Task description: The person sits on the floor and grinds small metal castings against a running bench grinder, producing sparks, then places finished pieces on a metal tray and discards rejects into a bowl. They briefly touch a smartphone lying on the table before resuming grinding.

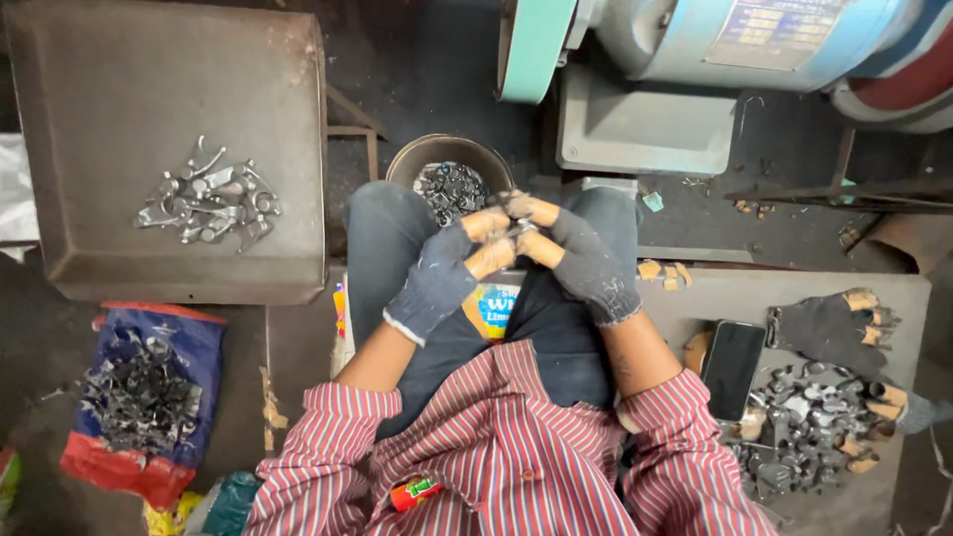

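1. Over the lap, just in front of the knees, the left hand (442, 273) and the right hand (581, 260) meet in grey work gloves with worn tan fingertips.
2. Both hands are curled, fingertips touching around a small metal piece (520, 229); it seems pinched between them, though it is too small to tell which hand really holds it.
3. Just beyond the fingertips stands a round bucket (449, 149) of dark metal parts, its rim tight between the knees and the base of the grinding machine (695, 60).
4. To the left a large metal tray (119, 79) with raised edges carries a small heap of shiny metal parts (210, 203) near its middle, with bare tray all round.
5. Below the tray an open blue-and-red bag (149, 397) holds more dark parts.
6. To the right a grey tabletop (774, 288) bears a phone (733, 368) lying flat, a spare glove (829, 323) and a pile of parts (804, 422) close to the near edge.
7. Open room is scant: the forearms fill the gap between tray and tabletop.
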